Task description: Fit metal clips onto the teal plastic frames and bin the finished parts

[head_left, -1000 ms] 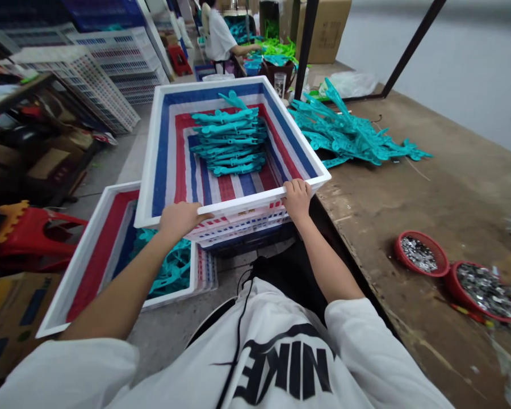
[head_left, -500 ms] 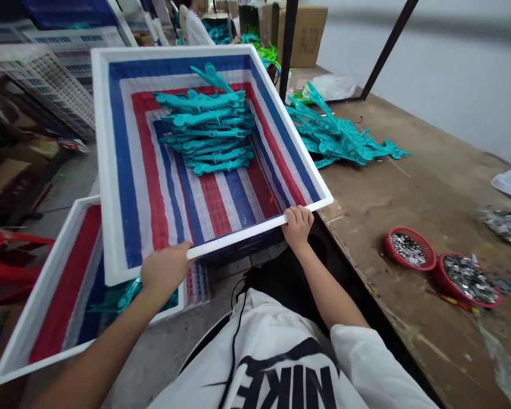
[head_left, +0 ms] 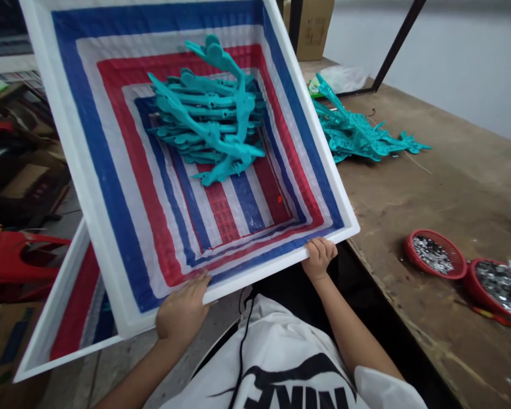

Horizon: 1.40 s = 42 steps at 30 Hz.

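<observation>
A large white-rimmed basket (head_left: 93, 187), lined with red, white and blue striped cloth, is tilted so that its inside faces me. My left hand (head_left: 183, 309) grips the near rim left of the middle, with its fingers over the edge. Close to the near right corner, my right hand (head_left: 320, 257) is closed on the same rim. Inside the basket lies a stack of turquoise plastic pieces (head_left: 213, 122), several of them askew on top of the others.
At the right is a wooden table (head_left: 409, 193) with a heap of turquoise pieces (head_left: 361, 133) and two red baskets (head_left: 436, 255) of small metal parts. A second striped basket (head_left: 74, 309) stands low at the left, beside a red stool (head_left: 21, 258).
The near edge has dropped toward me and the basket looks larger and more steeply tipped. Upper turquoise pieces have slid down across the stack. Both hands keep their hold.
</observation>
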Motion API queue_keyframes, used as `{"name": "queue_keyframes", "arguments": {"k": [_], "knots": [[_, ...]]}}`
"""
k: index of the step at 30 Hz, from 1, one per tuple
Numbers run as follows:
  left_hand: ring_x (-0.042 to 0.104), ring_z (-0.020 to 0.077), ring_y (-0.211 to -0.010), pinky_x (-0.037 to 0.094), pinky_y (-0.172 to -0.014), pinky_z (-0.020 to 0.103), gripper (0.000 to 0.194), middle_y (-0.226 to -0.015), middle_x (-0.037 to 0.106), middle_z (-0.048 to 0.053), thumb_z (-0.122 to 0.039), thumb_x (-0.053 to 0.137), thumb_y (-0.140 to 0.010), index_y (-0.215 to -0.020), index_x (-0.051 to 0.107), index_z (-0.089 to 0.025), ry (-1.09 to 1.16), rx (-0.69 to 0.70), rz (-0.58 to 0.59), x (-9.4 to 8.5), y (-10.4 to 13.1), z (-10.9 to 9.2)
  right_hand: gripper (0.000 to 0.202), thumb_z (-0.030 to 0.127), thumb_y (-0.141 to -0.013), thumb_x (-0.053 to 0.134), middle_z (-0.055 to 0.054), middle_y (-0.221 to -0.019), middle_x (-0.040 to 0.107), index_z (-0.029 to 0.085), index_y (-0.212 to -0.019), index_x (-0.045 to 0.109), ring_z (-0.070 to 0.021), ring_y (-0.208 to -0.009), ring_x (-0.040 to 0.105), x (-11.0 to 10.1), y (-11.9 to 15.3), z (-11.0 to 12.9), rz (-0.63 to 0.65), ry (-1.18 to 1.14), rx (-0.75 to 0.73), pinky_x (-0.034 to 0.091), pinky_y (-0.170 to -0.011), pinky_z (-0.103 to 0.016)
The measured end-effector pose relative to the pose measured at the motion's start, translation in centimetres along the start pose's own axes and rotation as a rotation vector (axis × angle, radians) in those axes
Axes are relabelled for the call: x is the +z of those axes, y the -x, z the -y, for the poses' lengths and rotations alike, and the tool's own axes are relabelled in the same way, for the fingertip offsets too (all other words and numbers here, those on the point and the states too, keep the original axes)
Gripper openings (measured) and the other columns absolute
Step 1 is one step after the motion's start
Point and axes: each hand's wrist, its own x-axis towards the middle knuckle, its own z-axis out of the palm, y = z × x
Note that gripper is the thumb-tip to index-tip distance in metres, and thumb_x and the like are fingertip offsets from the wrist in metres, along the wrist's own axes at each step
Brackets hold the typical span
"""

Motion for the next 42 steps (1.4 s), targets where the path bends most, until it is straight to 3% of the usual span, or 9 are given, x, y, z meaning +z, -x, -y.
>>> {"name": "queue_keyframes", "arguments": {"k": [6,13,21,29,33,37,39,42], "knots": [[0.081,0.0443,-0.166,0.074,-0.134,0.057,0.071,-0.191,0.066,0.008,-0.013,0.070,-0.110,-0.176,0.089,-0.029,0.048,0.015,-0.034,2.7,1.4,0.7,0.024,0.009,-0.103,0.073,-0.004,-0.106,0.090,0.031,-0.110,0.079,-0.0294,-0.106,0.088,-1.4,0.4,-0.5,-0.147,-0.107,-0.125,0.053,-0.111,-0.050],[0.078,0.0402,-0.170,0.076,-0.132,0.051,0.086,-0.194,0.063,0.002,-0.008,0.074,-0.098,-0.178,0.087,-0.037,0.020,0.100,-0.023,3.9,3.6,0.1,0.026,0.009,-0.097,0.074,-0.003,-0.102,0.089,0.033,-0.106,0.075,-0.0322,-0.103,0.089,-2.7,3.5,-1.1,-0.099,-0.031,-0.089,0.054,-0.106,-0.053],[0.082,0.0410,-0.164,0.072,-0.139,0.052,0.081,-0.182,0.074,0.005,-0.007,0.065,-0.101,-0.174,0.091,-0.031,0.119,0.101,-0.003,3.6,5.5,-1.8,0.033,0.005,-0.097,0.073,-0.002,-0.102,0.089,0.034,-0.112,0.074,-0.0308,-0.098,0.089,-4.5,5.2,-1.6,-0.136,-0.028,-0.128,0.056,-0.102,-0.053],[0.078,0.0401,-0.169,0.072,-0.139,0.051,0.088,-0.187,0.068,0.007,-0.002,0.063,-0.098,-0.178,0.088,-0.027,-0.005,0.065,-0.018,6.9,5.4,-1.7,0.033,0.005,-0.096,0.073,-0.002,-0.104,0.089,0.033,-0.112,0.073,-0.0310,-0.102,0.089,-4.3,5.5,-1.5,-0.133,-0.035,-0.120,0.055,-0.105,-0.052],[0.080,0.0394,-0.168,0.070,-0.142,0.050,0.084,-0.192,0.063,0.010,-0.008,0.066,-0.105,-0.185,0.081,-0.025,0.065,0.149,0.056,4.9,4.9,-0.5,0.034,0.006,-0.094,0.075,-0.003,-0.107,0.089,0.033,-0.114,0.076,-0.0308,-0.105,0.088,-4.7,5.9,-1.8,-0.098,-0.044,-0.116,0.053,-0.105,-0.052],[0.064,0.0393,-0.185,0.058,-0.153,0.052,0.082,-0.201,0.054,0.017,-0.045,0.078,-0.119,-0.197,0.067,-0.021,0.303,0.380,0.293,0.8,2.2,2.3,0.029,0.013,-0.092,0.078,-0.004,-0.108,0.089,0.033,-0.113,0.076,-0.0318,-0.107,0.087,-4.6,6.2,-2.2,-0.069,-0.067,-0.127,0.053,-0.106,-0.052],[0.059,0.0365,-0.189,0.055,-0.155,0.053,0.079,-0.204,0.052,0.017,-0.051,0.068,-0.126,-0.198,0.064,-0.021,0.426,0.401,0.393,-0.4,0.5,2.9,0.023,0.018,-0.091,0.077,-0.004,-0.105,0.088,0.033,-0.109,0.075,-0.0320,-0.106,0.087,-4.4,6.6,-2.3,-0.047,-0.064,-0.123,0.053,-0.105,-0.052],[0.070,0.0326,-0.180,0.058,-0.153,0.053,0.064,-0.193,0.070,0.016,-0.045,0.054,-0.129,-0.183,0.079,-0.021,0.529,0.331,0.351,-0.8,-1.2,1.7,0.014,0.023,-0.092,0.077,-0.005,-0.101,0.087,0.032,-0.103,0.073,-0.0321,-0.107,0.087,-4.1,7.8,-2.5,0.037,-0.031,-0.063,0.053,-0.106,-0.052]]}}
